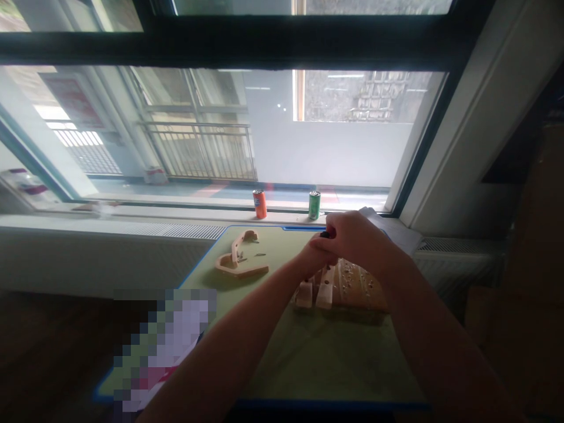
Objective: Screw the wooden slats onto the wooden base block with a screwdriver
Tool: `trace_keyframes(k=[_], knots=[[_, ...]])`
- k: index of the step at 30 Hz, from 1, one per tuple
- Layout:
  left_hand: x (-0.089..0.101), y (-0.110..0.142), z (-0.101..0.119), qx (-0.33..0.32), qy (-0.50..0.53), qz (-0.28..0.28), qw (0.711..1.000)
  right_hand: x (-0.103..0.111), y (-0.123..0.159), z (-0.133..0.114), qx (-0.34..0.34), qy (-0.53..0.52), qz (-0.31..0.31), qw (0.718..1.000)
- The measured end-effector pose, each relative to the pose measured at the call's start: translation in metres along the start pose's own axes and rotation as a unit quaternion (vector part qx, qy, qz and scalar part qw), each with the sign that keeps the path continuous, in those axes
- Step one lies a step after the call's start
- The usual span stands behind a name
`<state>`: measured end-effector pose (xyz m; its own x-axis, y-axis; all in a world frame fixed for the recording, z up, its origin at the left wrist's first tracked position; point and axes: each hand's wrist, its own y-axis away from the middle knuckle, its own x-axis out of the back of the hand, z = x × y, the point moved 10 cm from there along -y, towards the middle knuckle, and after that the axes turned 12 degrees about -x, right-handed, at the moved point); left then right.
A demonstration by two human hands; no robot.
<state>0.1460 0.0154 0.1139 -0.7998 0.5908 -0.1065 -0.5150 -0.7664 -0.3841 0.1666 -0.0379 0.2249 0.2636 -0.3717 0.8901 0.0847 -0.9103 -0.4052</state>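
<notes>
My left hand and my right hand are together above the far part of the table, both closed. A small dark thing shows between them; its kind is hidden by the fingers. Below my hands lies a brown wooden board dotted with holes. Two paler wood strips are at its left side, partly covered by my left hand. Further left rest two bent wooden pieces, a hooked one and a curved one, with a few metal screws near them.
The table is pale green with a blue edge. A pixelated patch covers its left side. On the windowsill stand an orange can and a green can. Greyish cloth lies at the back right. Cardboard boxes rise at right.
</notes>
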Motion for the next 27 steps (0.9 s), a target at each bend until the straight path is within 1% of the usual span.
trace_keyframes(k=[2,5,8,10,11,12,14,16,18,20,23,25,27], knots=[[-0.004,-0.003,-0.004,0.008,0.061,-0.039,0.997,0.003,0.005,-0.005,0.015,-0.019,-0.016,1.000],[-0.011,-0.007,-0.010,0.037,0.116,-0.110,0.986,0.007,0.012,-0.015,0.075,-0.066,-0.039,0.994],[-0.018,-0.008,-0.014,0.064,0.096,-0.168,0.979,0.007,0.011,-0.016,0.124,-0.088,-0.063,0.986],[-0.022,-0.008,-0.012,0.057,0.080,-0.181,0.978,0.006,0.006,-0.011,0.132,-0.098,-0.073,0.984],[-0.023,-0.008,-0.008,0.046,0.074,-0.170,0.982,0.006,0.004,-0.007,0.129,-0.102,-0.074,0.984],[-0.021,-0.008,-0.004,0.029,0.065,-0.147,0.987,0.005,0.001,-0.004,0.123,-0.103,-0.073,0.984],[-0.014,-0.007,0.008,-0.020,0.037,-0.075,0.996,0.004,-0.002,-0.001,0.107,-0.094,-0.066,0.988],[-0.007,-0.002,0.024,-0.079,0.000,-0.008,0.997,0.003,-0.004,0.000,0.088,-0.078,-0.054,0.992],[-0.004,0.002,0.034,-0.111,-0.005,0.031,0.993,0.001,-0.005,0.001,0.061,-0.055,-0.040,0.996],[-0.006,0.003,0.031,-0.099,0.013,0.037,0.994,0.000,-0.006,0.004,0.030,-0.031,-0.021,0.999],[-0.009,-0.001,0.016,-0.046,0.008,0.020,0.999,0.001,-0.007,0.008,0.006,-0.012,-0.001,1.000],[-0.009,-0.006,0.008,-0.022,-0.016,0.008,1.000,0.001,-0.008,0.010,0.001,-0.020,0.006,1.000],[-0.010,-0.011,0.002,-0.006,-0.016,-0.003,1.000,0.004,-0.009,0.009,0.006,-0.059,0.031,0.998]])
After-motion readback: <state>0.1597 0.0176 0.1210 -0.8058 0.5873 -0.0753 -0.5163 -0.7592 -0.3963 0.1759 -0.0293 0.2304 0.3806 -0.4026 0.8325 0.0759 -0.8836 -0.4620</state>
